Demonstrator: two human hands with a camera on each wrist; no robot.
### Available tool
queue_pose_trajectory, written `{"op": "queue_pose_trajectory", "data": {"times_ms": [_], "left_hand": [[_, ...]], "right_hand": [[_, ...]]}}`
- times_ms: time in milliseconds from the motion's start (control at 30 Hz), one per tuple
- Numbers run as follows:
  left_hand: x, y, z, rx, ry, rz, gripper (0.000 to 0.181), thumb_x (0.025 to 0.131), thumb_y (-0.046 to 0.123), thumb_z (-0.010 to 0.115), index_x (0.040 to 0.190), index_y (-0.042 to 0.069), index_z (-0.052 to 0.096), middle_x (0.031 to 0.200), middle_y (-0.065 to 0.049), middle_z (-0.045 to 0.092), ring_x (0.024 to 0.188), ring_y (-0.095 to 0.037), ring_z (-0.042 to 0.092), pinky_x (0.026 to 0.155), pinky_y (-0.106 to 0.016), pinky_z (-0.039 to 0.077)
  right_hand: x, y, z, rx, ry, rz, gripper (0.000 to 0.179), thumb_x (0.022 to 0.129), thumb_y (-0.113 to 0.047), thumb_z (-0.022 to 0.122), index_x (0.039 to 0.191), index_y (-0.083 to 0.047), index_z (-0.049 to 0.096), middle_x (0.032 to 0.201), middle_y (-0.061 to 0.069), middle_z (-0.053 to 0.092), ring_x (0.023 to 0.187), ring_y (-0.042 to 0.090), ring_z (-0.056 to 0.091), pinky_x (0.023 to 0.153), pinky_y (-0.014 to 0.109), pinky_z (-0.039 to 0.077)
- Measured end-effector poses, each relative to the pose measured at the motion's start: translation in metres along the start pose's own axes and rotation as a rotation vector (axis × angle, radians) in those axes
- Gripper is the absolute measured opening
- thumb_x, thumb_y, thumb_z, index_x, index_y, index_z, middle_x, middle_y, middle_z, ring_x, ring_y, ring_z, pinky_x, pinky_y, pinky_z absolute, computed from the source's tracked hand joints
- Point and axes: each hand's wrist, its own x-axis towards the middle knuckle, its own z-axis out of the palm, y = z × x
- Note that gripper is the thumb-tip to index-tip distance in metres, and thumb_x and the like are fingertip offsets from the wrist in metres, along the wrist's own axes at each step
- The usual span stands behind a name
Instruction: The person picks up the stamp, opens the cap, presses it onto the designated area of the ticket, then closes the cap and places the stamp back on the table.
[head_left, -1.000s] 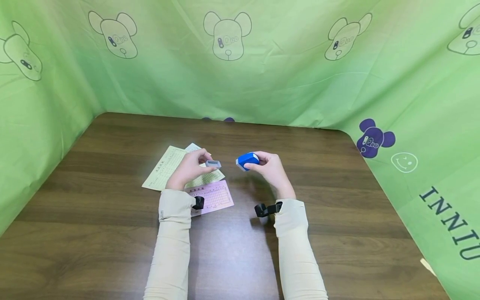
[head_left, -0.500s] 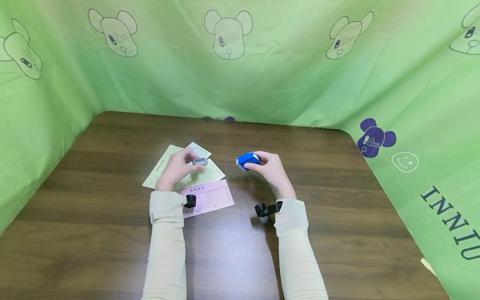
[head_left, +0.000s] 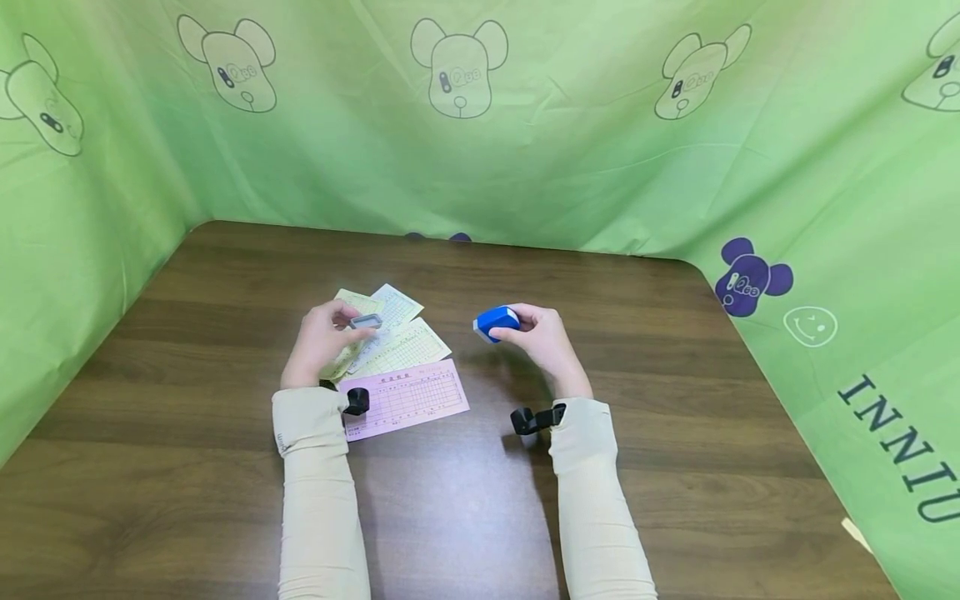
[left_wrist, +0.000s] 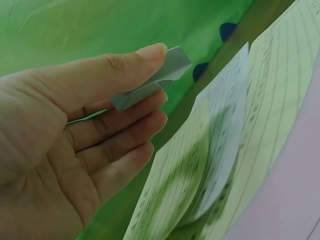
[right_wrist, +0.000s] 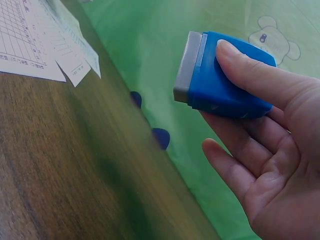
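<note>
My left hand (head_left: 309, 347) pinches a small grey rectangular cap (head_left: 367, 322) between thumb and fingers, above the left part of several printed paper slips. In the left wrist view the cap (left_wrist: 175, 65) sticks out past the thumb tip. My right hand (head_left: 553, 350) holds a blue hand stamp (head_left: 497, 322) to the right of the slips, above the table. Its grey-white end (right_wrist: 185, 70) points left in the right wrist view. A pink slip (head_left: 420, 398) lies nearest, with a pale green slip (head_left: 411, 346) and a bluish slip (head_left: 397, 307) behind it.
Brown wooden table (head_left: 697, 400) underneath, with a green printed curtain (head_left: 570, 167) round its back and sides. A small pale strip (head_left: 857, 533) shows at the table's right edge. Each wrist wears a black camera mount (head_left: 536, 419).
My left hand has moved left with the grey cap, uncovering more of the pink and bluish slips. A yellowish slip's left part now looks lifted or bent. The right hand stays nearly still.
</note>
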Motion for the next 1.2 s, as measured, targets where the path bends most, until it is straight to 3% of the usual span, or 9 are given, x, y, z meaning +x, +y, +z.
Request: {"op": "queue_pose_trajectory", "data": {"times_ms": [133, 267, 567, 800, 1033, 1200], "left_hand": [[-0.004, -0.01, -0.009, -0.004, 0.045, -0.069, 0.038, 0.084, 0.017, 0.075, 0.11, -0.006, 0.061, 0.115, -0.027, 0.063, 0.106, -0.039, 0.061, 0.092, -0.045, 0.046], [-0.009, -0.02, -0.018, -0.015, 0.131, -0.131, 0.038, 0.085, 0.018, 0.074, 0.111, -0.006, 0.061, 0.117, -0.028, 0.064, 0.107, -0.039, 0.062, 0.09, -0.042, 0.046], [-0.017, -0.028, -0.028, -0.061, 0.287, -0.216, 0.037, 0.086, 0.017, 0.073, 0.112, -0.007, 0.061, 0.117, -0.028, 0.063, 0.108, -0.038, 0.062, 0.092, -0.039, 0.044], [-0.016, -0.033, -0.027, -0.045, 0.33, -0.263, 0.036, 0.087, 0.015, 0.07, 0.115, -0.006, 0.061, 0.117, -0.028, 0.064, 0.107, -0.037, 0.061, 0.083, -0.033, 0.042], [-0.016, -0.037, -0.027, -0.019, 0.362, -0.265, 0.036, 0.089, 0.014, 0.067, 0.118, -0.006, 0.059, 0.119, -0.029, 0.062, 0.111, -0.039, 0.056, 0.094, -0.045, 0.041], [-0.017, -0.038, -0.027, 0.007, 0.378, -0.249, 0.035, 0.089, 0.012, 0.066, 0.118, -0.007, 0.059, 0.119, -0.029, 0.061, 0.11, -0.04, 0.054, 0.096, -0.049, 0.039]], "right_hand": [[-0.001, 0.0, 0.0, -0.005, 0.003, 0.003, 0.041, 0.084, -0.012, 0.075, 0.121, 0.002, 0.064, 0.117, 0.022, 0.067, 0.098, 0.019, 0.066, 0.083, 0.021, 0.052], [-0.002, 0.0, 0.0, -0.016, 0.0, 0.003, 0.041, 0.084, -0.013, 0.075, 0.121, 0.001, 0.064, 0.118, 0.022, 0.067, 0.098, 0.019, 0.066, 0.085, 0.023, 0.052], [-0.002, -0.001, 0.0, -0.015, 0.006, 0.0, 0.041, 0.084, -0.012, 0.075, 0.12, 0.002, 0.064, 0.117, 0.023, 0.067, 0.099, 0.021, 0.066, 0.083, 0.021, 0.052], [-0.003, -0.001, -0.001, -0.027, 0.007, -0.005, 0.042, 0.083, -0.013, 0.076, 0.121, 0.002, 0.064, 0.118, 0.023, 0.067, 0.099, 0.021, 0.067, 0.084, 0.023, 0.052], [-0.002, -0.002, 0.0, -0.016, -0.001, -0.018, 0.04, 0.083, -0.012, 0.076, 0.119, 0.003, 0.065, 0.115, 0.024, 0.068, 0.089, 0.011, 0.065, 0.078, 0.017, 0.051], [-0.001, -0.002, -0.001, -0.023, -0.002, -0.024, 0.04, 0.083, -0.011, 0.075, 0.119, 0.004, 0.064, 0.115, 0.025, 0.068, 0.089, 0.011, 0.066, 0.077, 0.017, 0.05]]}}
